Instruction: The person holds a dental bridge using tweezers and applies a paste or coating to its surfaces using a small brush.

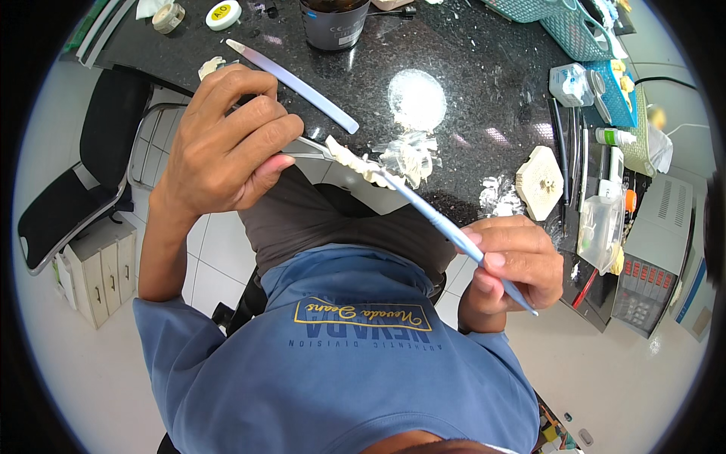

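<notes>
My left hand [234,144] grips a metal tweezer-like tool [314,150] that holds a lumpy cream-coloured strip [348,159] out over my lap at the table's front edge. Pinched in my right hand [514,265] is a slim light-blue handled tool [436,219], whose upper tip touches the cream piece. A lilac stick with a pale tip [295,87] lies on the speckled black tabletop [461,83]. Beside the cream piece, a smeared clear scrap [412,159] rests on that surface.
At the back stands a dark jar [333,23], with small lidded pots [223,15] leftward. On the right are baskets [575,30], a pale hexagonal plate [538,184], rod-like tools, bottles, a clear container [597,234] and a grey machine [646,242]. A black chair [68,181] is at left.
</notes>
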`<state>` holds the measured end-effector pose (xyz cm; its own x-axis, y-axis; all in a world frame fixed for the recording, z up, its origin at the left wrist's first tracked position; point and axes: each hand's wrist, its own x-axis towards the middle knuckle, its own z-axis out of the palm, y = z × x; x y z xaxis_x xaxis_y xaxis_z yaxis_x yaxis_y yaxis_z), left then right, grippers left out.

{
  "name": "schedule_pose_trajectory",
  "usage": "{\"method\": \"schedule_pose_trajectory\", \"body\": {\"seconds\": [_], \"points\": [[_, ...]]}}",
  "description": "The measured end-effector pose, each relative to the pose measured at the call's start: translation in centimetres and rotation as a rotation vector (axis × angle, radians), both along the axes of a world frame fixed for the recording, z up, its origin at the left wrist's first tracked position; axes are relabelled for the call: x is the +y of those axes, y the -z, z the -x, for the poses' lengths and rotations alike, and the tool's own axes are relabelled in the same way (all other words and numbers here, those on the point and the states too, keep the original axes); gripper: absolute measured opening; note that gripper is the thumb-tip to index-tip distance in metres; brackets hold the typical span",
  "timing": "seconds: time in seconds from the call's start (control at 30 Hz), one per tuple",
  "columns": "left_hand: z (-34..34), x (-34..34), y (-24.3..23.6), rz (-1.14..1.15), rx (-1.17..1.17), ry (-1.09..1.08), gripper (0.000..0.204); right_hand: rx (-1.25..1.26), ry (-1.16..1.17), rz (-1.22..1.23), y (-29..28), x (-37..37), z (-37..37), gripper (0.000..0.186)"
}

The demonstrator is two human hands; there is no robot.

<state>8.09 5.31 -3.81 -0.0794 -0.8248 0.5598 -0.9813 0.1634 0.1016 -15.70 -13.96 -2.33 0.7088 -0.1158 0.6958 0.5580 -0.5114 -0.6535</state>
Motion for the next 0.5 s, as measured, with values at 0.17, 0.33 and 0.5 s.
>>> {"method": "schedule_pose_trajectory", "body": {"seconds": [0.17,0.33,0.5], "points": [[-0.03,0.0,0.05,0.004,0.002,0.002,0.029,-0.011,0.054,-0.119,0.09,0.47,0.22,0.02],[0.13,-0.04,-0.21,-0.005,-0.001,-0.029,0.032,0.0,0.017,-0.133,0.12,0.25,0.35,0.02],[0.16,-0.06,-0.15,-0.002,0.0,-0.03,0.031,0.002,0.029,-0.164,0.17,0.41,0.53,0.019]]}}
